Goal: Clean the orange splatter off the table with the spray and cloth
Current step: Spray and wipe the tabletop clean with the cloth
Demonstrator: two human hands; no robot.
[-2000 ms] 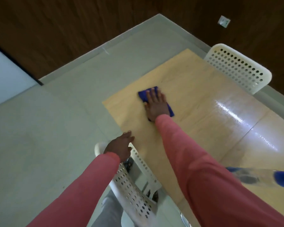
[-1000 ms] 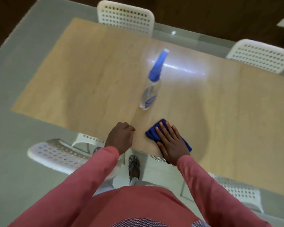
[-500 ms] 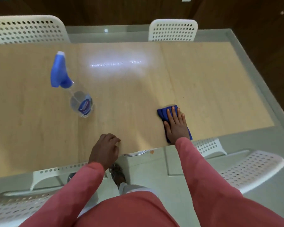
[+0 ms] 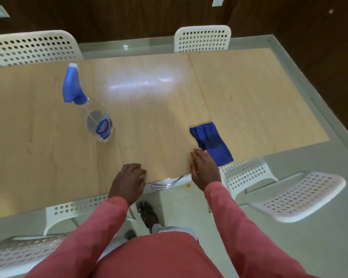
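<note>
Table (image 4: 249, 93): pale wood top filling the middle of the frame, with a bright glare patch at upper centre.
Spray (image 4: 88, 105): clear bottle with a blue trigger head, standing upright left of centre, well apart from both hands.
Cloth (image 4: 212, 143): blue, lying flat and rumpled right of centre, close to the table's near edge.
Splatter: no orange marks can be made out on the top — only a small orange spot (image 4: 187, 185) on the floor just under the near edge.
Right hand (image 4: 205, 169): lower centre-right, palm down over the table edge, fingers straight and close together; the fingertips reach the cloth's near left corner, but whether they touch it cannot be told. It grips nothing.
Left hand (image 4: 128, 182): lower centre, fingers curled loosely inward, knuckles at the table's near edge — empty.
Sleeves: pink, running in from the bottom of the frame.
Chairs (image 4: 202, 39): white and perforated, two at the far side, others at the near side.
</note>
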